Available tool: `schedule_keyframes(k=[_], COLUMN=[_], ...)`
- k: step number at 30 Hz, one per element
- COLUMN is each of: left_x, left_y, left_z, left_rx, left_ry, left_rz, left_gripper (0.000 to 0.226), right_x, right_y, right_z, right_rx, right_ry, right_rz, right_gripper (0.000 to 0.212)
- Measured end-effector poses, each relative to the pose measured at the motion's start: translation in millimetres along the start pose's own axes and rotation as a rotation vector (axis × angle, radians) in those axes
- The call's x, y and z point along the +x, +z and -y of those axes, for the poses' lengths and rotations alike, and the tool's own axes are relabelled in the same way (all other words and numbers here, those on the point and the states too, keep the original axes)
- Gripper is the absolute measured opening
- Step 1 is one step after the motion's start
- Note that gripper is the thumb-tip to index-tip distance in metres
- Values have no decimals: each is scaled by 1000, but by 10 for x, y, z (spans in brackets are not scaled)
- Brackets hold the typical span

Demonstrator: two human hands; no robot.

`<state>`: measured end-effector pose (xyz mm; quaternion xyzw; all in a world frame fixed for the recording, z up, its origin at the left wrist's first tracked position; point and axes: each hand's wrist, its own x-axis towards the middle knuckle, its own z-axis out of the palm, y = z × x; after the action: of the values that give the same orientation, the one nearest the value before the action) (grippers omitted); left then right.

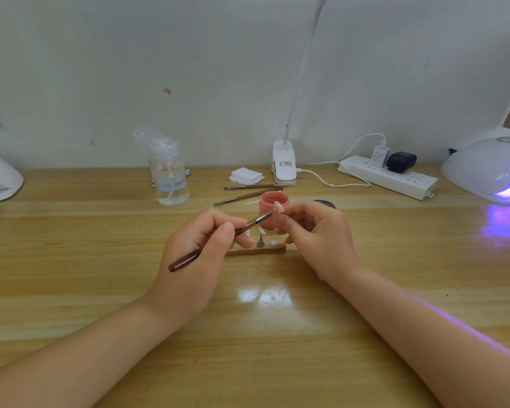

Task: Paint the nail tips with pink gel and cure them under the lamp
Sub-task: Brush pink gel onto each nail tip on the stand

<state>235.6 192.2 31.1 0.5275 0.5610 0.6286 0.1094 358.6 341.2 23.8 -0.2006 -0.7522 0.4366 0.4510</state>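
Pink nail tip (278, 207) pinched in right hand (315, 231) — left hand (200, 248) grips brush (218, 238), bristles touching tip.

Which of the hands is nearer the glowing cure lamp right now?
Right. The right hand, pinching a nail tip, sits mid-table on the side of the cure lamp at the far right edge. The left hand, holding the brush, is farther away.

person, two forearms and hands in view. left hand (193, 254): bare, no glove, ring or watch visible; nails short and unpainted. right hand (315, 234): bare, likewise without jewellery. both forearms bare to the frame edge, no sleeve showing. violet light falls along the right forearm's outer edge.
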Motion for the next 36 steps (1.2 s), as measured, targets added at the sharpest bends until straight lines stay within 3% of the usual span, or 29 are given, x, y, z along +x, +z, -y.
schedule_keyframes(k=[11,15,20,30,36], left_x=[-6,11,76,110,113], left_y=[-1,-19,-46,-59,-20], left_z=[-30,-30,31,11,-45], left_rx=[-14,4,-41,-137,-263], left_ry=[21,46,-50,-276,-383], left_rz=[-24,-106,-234,-325,-381], left_gripper=[19,21,23,23,31], right_x=[13,16,28,14,24], right_y=[-8,-31,-75,-70,-119], right_z=[-13,13,-2,-19,26], right_rx=[37,36,-168,-474,-429], right_ry=[30,63,78,192,274], right_rz=[4,-42,-60,111,200], right_gripper=[7,3,11,19,9])
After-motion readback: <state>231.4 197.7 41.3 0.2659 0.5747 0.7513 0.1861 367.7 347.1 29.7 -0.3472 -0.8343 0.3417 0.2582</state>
